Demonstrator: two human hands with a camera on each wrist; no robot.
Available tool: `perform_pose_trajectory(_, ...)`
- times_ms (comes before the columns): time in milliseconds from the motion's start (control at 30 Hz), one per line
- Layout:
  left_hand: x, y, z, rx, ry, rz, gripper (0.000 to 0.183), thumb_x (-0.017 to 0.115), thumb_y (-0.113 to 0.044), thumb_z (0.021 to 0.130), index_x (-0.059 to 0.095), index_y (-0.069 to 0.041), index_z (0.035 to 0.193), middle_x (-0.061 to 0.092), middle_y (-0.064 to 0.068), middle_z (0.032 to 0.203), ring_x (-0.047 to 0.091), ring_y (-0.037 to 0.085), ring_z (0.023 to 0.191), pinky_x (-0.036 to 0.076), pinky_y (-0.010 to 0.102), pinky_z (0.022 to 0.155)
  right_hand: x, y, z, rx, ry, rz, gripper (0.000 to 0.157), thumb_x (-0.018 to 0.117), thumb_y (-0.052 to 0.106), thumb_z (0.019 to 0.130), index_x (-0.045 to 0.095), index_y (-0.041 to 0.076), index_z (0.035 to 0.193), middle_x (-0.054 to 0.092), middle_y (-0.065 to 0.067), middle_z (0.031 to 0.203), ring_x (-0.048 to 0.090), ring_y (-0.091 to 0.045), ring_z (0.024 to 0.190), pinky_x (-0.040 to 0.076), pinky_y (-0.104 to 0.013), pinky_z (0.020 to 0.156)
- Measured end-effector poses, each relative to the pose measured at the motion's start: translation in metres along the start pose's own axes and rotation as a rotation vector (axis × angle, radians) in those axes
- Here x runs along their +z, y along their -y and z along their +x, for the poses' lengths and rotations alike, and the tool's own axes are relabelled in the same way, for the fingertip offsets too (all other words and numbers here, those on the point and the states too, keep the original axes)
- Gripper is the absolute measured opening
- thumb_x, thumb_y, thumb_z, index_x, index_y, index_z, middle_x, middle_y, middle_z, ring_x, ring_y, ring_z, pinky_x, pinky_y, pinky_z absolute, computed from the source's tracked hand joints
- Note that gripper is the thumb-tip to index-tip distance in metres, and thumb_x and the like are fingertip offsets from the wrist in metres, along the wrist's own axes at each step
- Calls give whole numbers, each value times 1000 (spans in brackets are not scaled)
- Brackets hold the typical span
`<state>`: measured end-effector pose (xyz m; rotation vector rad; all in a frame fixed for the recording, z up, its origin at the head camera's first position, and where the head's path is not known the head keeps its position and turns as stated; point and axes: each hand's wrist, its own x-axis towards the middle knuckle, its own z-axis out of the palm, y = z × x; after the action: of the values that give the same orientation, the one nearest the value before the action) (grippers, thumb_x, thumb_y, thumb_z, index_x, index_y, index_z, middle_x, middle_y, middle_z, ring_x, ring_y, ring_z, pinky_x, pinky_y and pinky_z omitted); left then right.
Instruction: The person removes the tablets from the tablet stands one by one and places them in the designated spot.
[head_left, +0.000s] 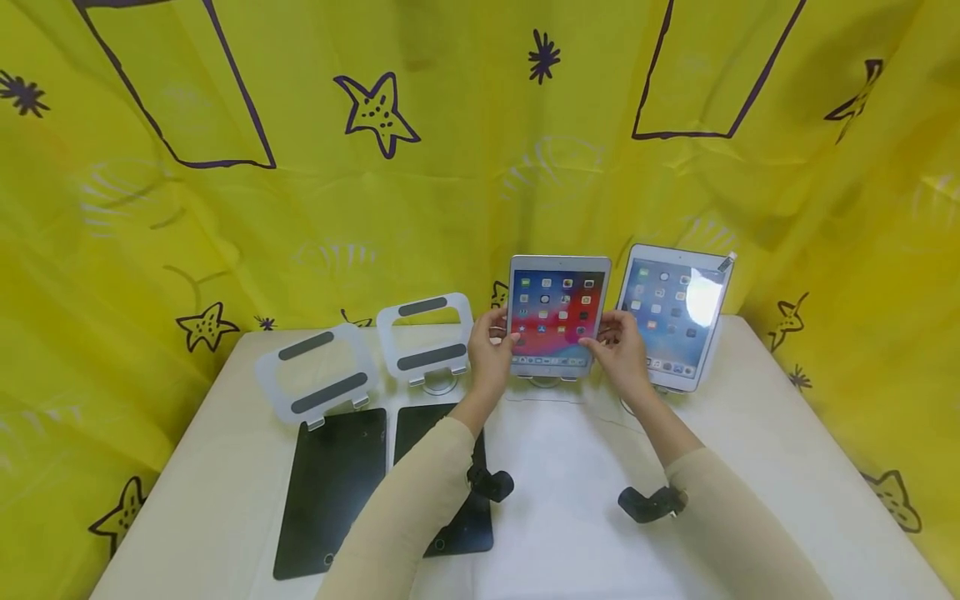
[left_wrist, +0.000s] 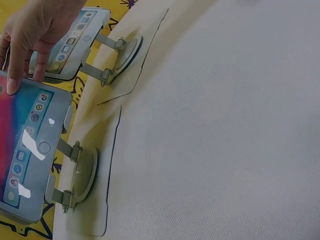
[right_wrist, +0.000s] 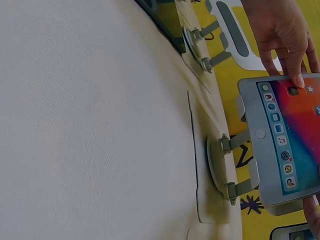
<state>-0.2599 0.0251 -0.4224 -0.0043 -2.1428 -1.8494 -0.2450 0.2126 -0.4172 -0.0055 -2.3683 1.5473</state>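
A silver-framed tablet [head_left: 551, 312] with a lit red-and-blue screen full of app icons stands near the back of the table, resting on a stand [left_wrist: 85, 175] with a round base and two hinged arms. My left hand [head_left: 491, 354] grips its left side edge, thumb on the front. At the opposite edge my right hand [head_left: 624, 354] holds it the same way, thumb at the screen's edge. In the right wrist view, the left hand [right_wrist: 280, 35] reaches over the tablet's edge, fingers behind. Two small lips of the stand catch the tablet's lower edge.
Right of it, another lit tablet [head_left: 671, 312] leans on its stand. To the left stand two white tablet stands [head_left: 303, 354] [head_left: 427, 333] with grey pads. Two dark tablets [head_left: 337, 492] [head_left: 461, 525] lie flat before them on the white table [head_left: 555, 517]. A yellow patterned curtain [head_left: 465, 192] hangs behind.
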Motion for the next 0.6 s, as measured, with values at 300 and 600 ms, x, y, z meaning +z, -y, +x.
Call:
perform_pose_trajectory(300, -10, -7, -6, 64, 4, -30, 36, 67, 3, 83, 59, -4, 118, 58, 11, 104, 56, 21, 91, 54, 28, 79, -4, 9, -9, -39, -9, 9, 48, 70, 5, 84, 40, -4, 120, 52, -16, 105, 48, -12, 86, 41, -7, 67)
perform_pose_trajectory(600, -18, -10, -17, 95, 28, -35, 35, 68, 6, 81, 59, -3, 114, 58, 12, 100, 56, 20, 85, 53, 23, 72, -8, 18, -25, -74, -50, 3, 46, 71, 6, 83, 42, -6, 117, 55, -18, 102, 50, -13, 85, 42, -5, 69)
